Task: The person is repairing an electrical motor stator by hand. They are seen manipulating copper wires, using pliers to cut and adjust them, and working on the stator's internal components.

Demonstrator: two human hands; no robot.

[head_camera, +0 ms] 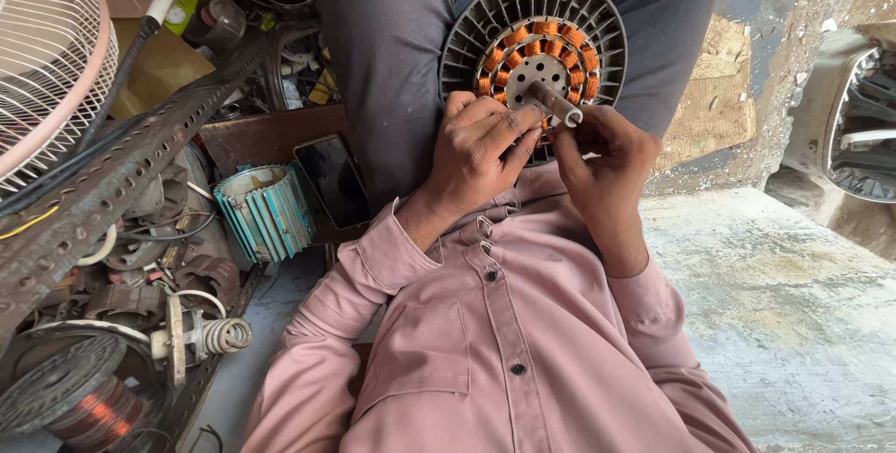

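A round grey fan motor (533, 33) rests on my lap, ribbed rim up. Inside it a ring of orange copper windings (509, 42) surrounds a perforated metal hub with a short steel shaft (558, 103) pointing toward me. My left hand (478, 147) lies on the near edge of the motor, fingers bent onto the windings beside the shaft. My right hand (605, 159) is on the shaft's right side, fingertips pinched at the near winding edge. What the fingertips hold is hidden.
To my left lie a white fan guard (47, 52), a perforated metal bar (121, 168), a teal finned motor housing (266, 210), a dark phone (331, 178), a spool of copper wire (93, 411) and assorted parts. A concrete floor (784, 294) lies to the right.
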